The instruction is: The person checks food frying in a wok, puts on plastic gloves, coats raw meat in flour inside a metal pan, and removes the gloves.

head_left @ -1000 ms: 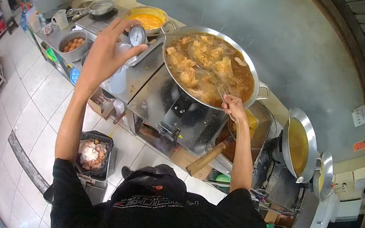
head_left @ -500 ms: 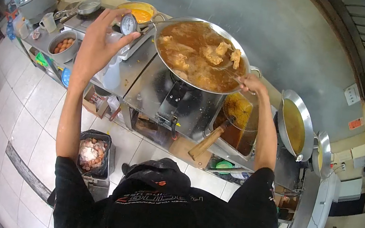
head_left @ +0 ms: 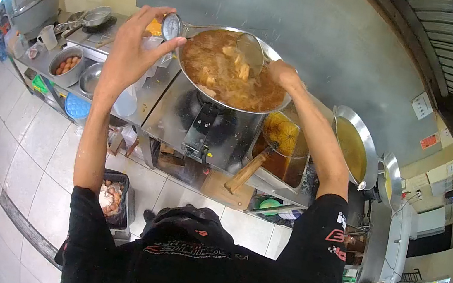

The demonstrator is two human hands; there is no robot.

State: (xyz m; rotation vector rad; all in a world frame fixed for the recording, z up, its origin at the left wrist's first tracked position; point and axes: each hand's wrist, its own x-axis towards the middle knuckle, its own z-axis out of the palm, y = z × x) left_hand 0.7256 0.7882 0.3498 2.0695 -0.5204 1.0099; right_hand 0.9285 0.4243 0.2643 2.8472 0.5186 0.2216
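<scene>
My left hand point(head_left: 145, 40) holds a round dial thermometer point(head_left: 172, 27) between thumb and fingers at the left rim of a large wok point(head_left: 227, 106). Its thin probe stretches right, over the back of the wok. Bubbling brown oil fills the wok, with fried pieces point(head_left: 241, 64) in it. At the right rim my right hand point(head_left: 282, 74) is closed on a wire skimmer point(head_left: 250, 52), whose round mesh is tilted up over the oil. The hand hides the skimmer's handle.
Right of the wok, a strainer with a wooden handle point(head_left: 246, 172) rests over a tray of dark oil. Two more woks point(head_left: 351, 147) stand farther right. A pot of eggs point(head_left: 66, 65) and a metal bowl point(head_left: 91, 78) are left. A bin point(head_left: 117, 222) stands on the floor.
My right hand has moved left and up with the skimmer, whose mesh now stands tilted over the oil. The fried pieces have shifted. The view has moved right; my left hand still holds the thermometer.
</scene>
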